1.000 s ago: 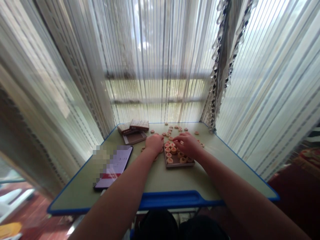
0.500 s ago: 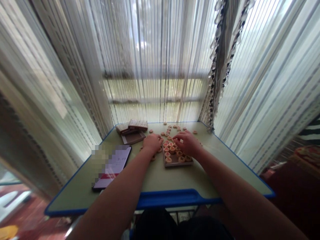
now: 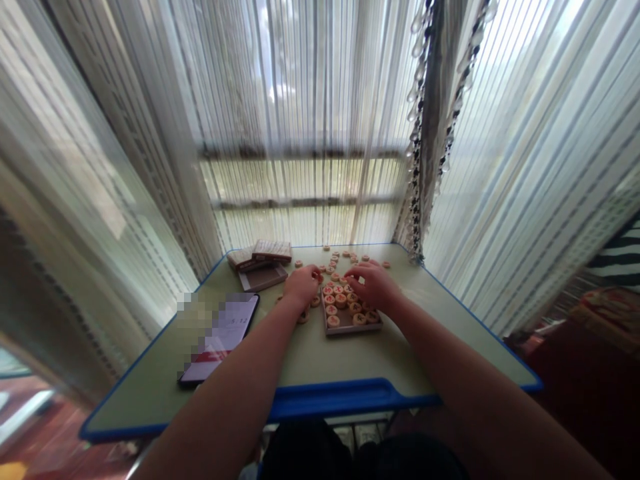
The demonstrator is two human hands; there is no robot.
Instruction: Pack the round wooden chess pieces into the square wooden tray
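Round wooden game pcs [image 3: 336, 301] are packed in a shallow tray [image 3: 350, 331] on a green table [image 3: 320, 363]. The tray is nearest the R hand [image 3: 373, 287], which is curled over its far side, fingers part-closed; any hold on a pc can't be told. The L hand [image 3: 301, 287] is cupped just left of the tray, by loose pcs [image 3: 315, 301], its hold also unclear. A phone [image 3: 220, 340] and a box [image 3: 263, 277] are placed farther left.

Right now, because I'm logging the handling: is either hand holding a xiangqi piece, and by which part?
It cannot be told: the left hand and right hand curve over round wooden xiangqi pieces, and their fingers hide any grip.
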